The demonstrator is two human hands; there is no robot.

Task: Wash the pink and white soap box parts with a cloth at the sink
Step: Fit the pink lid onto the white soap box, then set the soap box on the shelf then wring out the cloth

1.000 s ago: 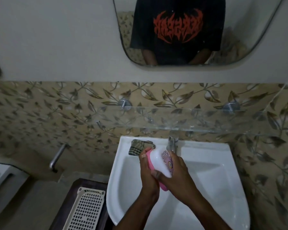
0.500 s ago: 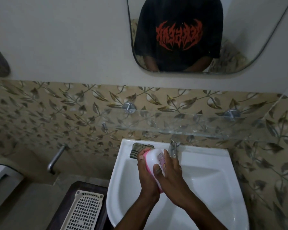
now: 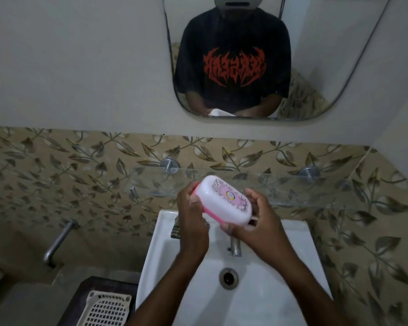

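The soap box (image 3: 223, 200) has a white lid with a pink printed label and a pink base showing along its lower left edge. It is closed and held lid-up above the back of the white sink (image 3: 299, 262). My left hand (image 3: 192, 220) grips its left end and my right hand (image 3: 257, 222) cups its right end from below. A dark checked cloth (image 3: 174, 230) lies on the sink's back left rim, mostly hidden behind my left hand.
A steel tap (image 3: 235, 247) stands at the sink's back, the drain (image 3: 228, 278) below it. A glass shelf (image 3: 292, 187) juts from the tiled wall just behind the box. A cream perforated basket (image 3: 104, 309) sits lower left, near a wall spout (image 3: 57, 243). A mirror (image 3: 339, 55) hangs above.
Both hands have lifted the soap box from down in the basin and turned it so the lid faces up. The view has tilted downward.
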